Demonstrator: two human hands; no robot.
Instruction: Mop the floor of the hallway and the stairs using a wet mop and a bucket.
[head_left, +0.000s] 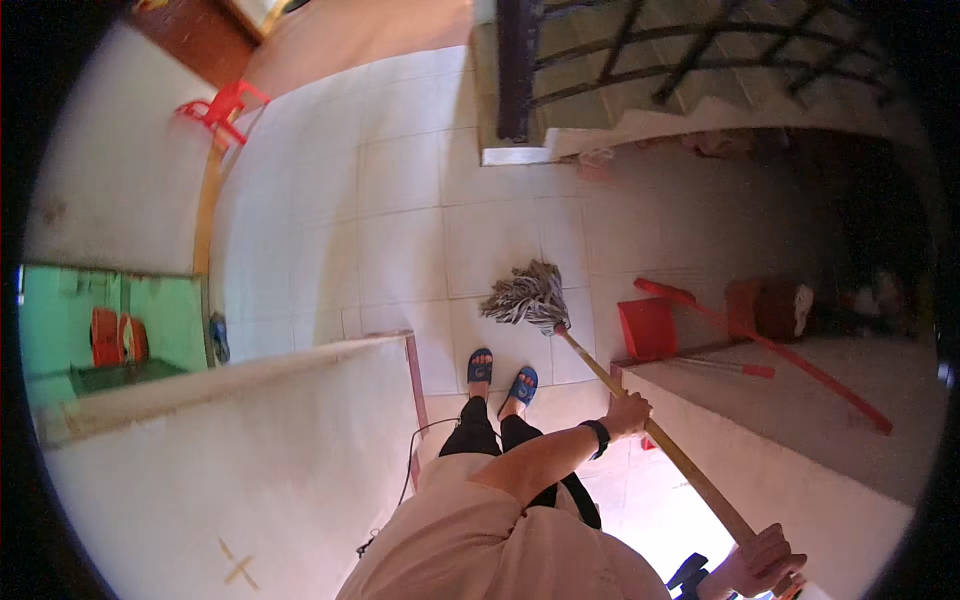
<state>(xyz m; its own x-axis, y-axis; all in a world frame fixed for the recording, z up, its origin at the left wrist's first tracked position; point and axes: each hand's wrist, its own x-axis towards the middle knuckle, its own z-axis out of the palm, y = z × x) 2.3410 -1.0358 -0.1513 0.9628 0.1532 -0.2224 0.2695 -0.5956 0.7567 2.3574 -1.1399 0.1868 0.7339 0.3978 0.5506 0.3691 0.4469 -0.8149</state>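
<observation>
A string mop with a wooden handle (694, 472) slants across the view from lower right to centre. Its grey and white strand head (529, 298) rests on the tiled floor (401, 259), just ahead of my feet in blue slide sandals (523, 384). My left hand (628, 415), with a dark band on its wrist, is closed around the middle of the handle. Lower down, near the bottom right of the picture, my right hand (765, 559) grips the handle's upper end. The very tip beyond that hand is hard to make out.
Right of the mop stand a red dustpan (648, 328) and a long red handle (810, 375), beside a low wall (757, 442). A staircase with a metal railing (660, 71) rises at upper right. Another wall (247, 450) borders the left. A red plastic chair (223, 111) stands farther off.
</observation>
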